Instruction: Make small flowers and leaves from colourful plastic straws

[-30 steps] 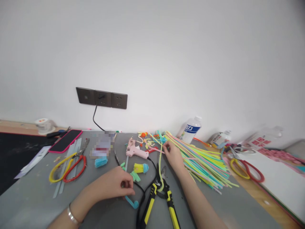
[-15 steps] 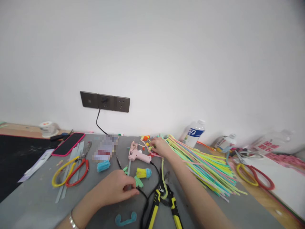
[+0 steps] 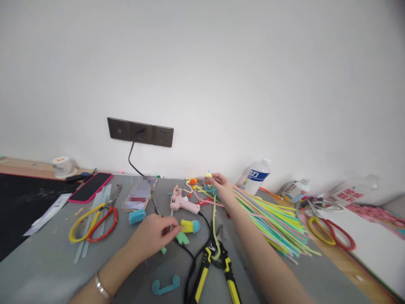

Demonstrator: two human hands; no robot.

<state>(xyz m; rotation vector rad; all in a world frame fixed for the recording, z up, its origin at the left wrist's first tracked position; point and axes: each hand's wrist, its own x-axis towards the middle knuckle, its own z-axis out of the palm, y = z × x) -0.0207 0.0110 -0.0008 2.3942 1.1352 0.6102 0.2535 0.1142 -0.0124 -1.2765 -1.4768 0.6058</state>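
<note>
My right hand is raised over the back of the table, fingers pinched on a small yellow pom-pom piece with a blue tip. A blue pipe cleaner strand hangs by its fingers. My left hand has thumb and forefinger close together beside a folded green pipe cleaner; what they hold, if anything, is hidden. Just beyond lies a yellow pipe cleaner bundle with a blue wrapped end. The pink glue gun rests between my hands.
Yellow-handled cutters and a curled blue pipe cleaner lie in front. Many pipe cleaners spread at right before a white bottle. Scissors, glue sticks and a phone are left. A black cord crosses the middle.
My right hand has lifted from the small pieces at the back, now with the yellow pom-pom piece. My left hand has moved up toward the green pipe cleaner, its fingertips closer together.
</note>
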